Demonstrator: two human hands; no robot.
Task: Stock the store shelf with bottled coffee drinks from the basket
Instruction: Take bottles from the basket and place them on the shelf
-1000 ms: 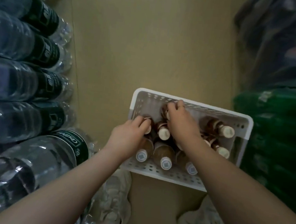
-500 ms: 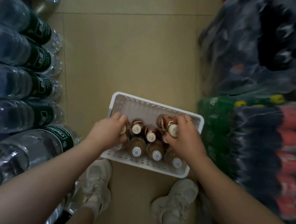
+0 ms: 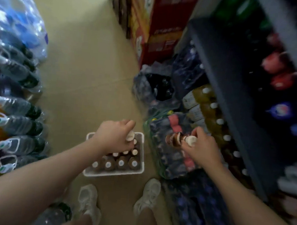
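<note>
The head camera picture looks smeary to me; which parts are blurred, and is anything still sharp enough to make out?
Head view: motion blur smears the shelf and packs on the right, and the water bottles on the left; the white basket, both hands and bottle caps read fairly clearly; straight edges bow from the wide lens; light is soft, without glare.

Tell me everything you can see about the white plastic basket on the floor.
The white plastic basket is rectangular with perforated walls and sits flat on the tan floor, just ahead of the person's pale shoes. Brown coffee bottles with white and cream caps stand upright inside. The left hand holds a bottle above its far end; whether it touches the rim is unclear.
</note>
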